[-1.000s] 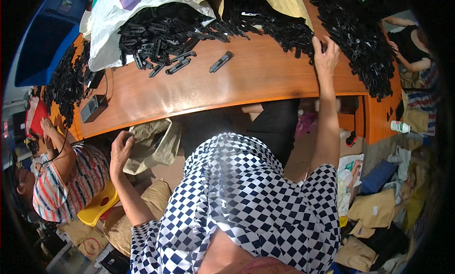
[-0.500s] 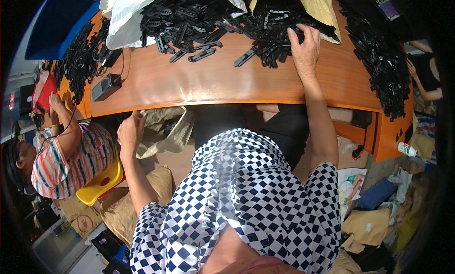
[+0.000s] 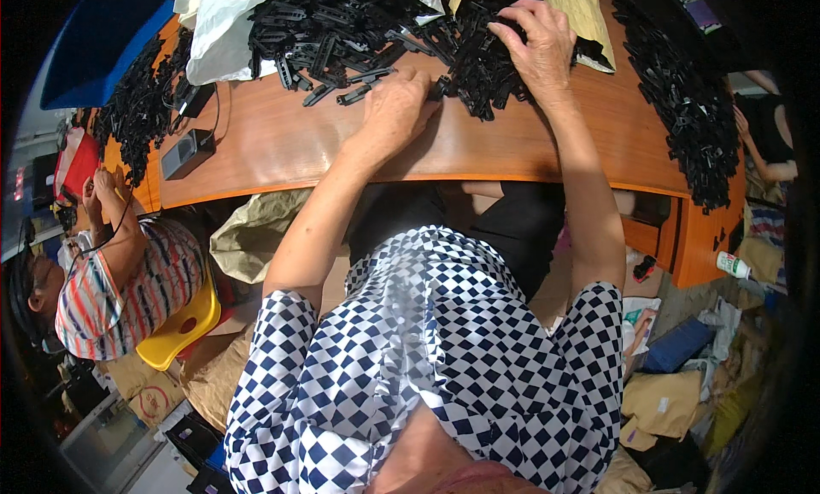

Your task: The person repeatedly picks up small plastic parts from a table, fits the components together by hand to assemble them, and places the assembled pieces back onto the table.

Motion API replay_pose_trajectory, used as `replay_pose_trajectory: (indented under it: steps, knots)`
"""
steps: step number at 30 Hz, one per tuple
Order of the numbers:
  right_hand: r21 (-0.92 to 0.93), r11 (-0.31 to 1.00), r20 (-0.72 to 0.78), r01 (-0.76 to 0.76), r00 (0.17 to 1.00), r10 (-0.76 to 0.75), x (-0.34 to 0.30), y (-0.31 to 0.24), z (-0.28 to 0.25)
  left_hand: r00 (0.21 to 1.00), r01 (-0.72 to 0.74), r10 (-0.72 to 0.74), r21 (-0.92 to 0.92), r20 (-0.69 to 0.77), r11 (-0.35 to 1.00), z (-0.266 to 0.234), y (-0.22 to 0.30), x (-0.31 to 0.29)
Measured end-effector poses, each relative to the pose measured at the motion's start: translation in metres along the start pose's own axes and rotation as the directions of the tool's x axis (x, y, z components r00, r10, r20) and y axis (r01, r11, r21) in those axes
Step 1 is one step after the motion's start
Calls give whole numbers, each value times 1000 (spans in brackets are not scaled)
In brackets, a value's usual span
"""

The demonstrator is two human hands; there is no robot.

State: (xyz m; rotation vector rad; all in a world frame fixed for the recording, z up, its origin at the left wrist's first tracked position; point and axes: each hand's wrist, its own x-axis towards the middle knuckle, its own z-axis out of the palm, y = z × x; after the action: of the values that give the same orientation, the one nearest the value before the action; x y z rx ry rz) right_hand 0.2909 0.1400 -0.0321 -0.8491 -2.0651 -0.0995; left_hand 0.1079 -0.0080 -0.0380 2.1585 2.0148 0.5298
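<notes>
Black plastic parts, orange-brown table, checked navy-white shirt, possibly yellow stool

White plastic bag and tan paper bag on the table's far side under black parts.

A pile of plastic parts lies on the table, a co-worker seated left.

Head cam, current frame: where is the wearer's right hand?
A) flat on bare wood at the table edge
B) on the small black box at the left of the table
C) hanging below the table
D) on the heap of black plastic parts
D: the right hand lies with fingers spread on the heap of black plastic parts on the wooden table, while the left hand is beside the heap's near edge.
</notes>
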Motion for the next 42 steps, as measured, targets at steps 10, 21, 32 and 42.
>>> replay_pose_trajectory:
  steps: [10, 21, 32, 42]
  knots:
    - [772, -302, 636, -559, 688, 350, -30, -6, -11, 958, 241, -286, -490, -18, 838, 2, -21, -6]
    - [673, -263, 737, -691, 658, 156, -50, -76, -11, 925, 149, -351, -989, 145, -16, 8, -2, -27]
    - [553, 737, 330, -388, 914, 234, -62, -133, -4, 862, 73, -507, -994, 23, 79, 15, 6, -33]
    - [578, 555, 396, -597, 801, 449, -71, -139, -2, 873, 1, -488, -1000, 9, -16, 21, 23, -32]
